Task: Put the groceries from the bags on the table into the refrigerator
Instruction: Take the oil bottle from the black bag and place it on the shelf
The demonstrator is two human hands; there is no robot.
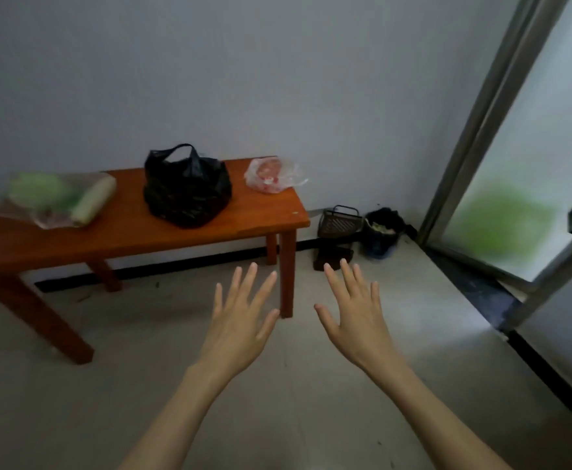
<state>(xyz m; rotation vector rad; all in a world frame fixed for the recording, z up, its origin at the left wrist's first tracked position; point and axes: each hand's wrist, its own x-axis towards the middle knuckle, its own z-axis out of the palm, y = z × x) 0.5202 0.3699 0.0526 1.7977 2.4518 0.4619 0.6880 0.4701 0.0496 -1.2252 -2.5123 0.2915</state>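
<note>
A low orange-brown wooden table stands against the white wall. On it sit a tied black plastic bag in the middle, a clear bag with red food at the right end, and a clear bag of green vegetables at the left. My left hand and my right hand are stretched out in front of me, palms down, fingers spread, holding nothing. Both hover over the floor, short of the table's right front leg. No refrigerator is in view.
A dark dustpan and a small bin lined with a dark bag stand in the corner right of the table. A frosted sliding glass door with a metal frame fills the right side. The floor is pale tile.
</note>
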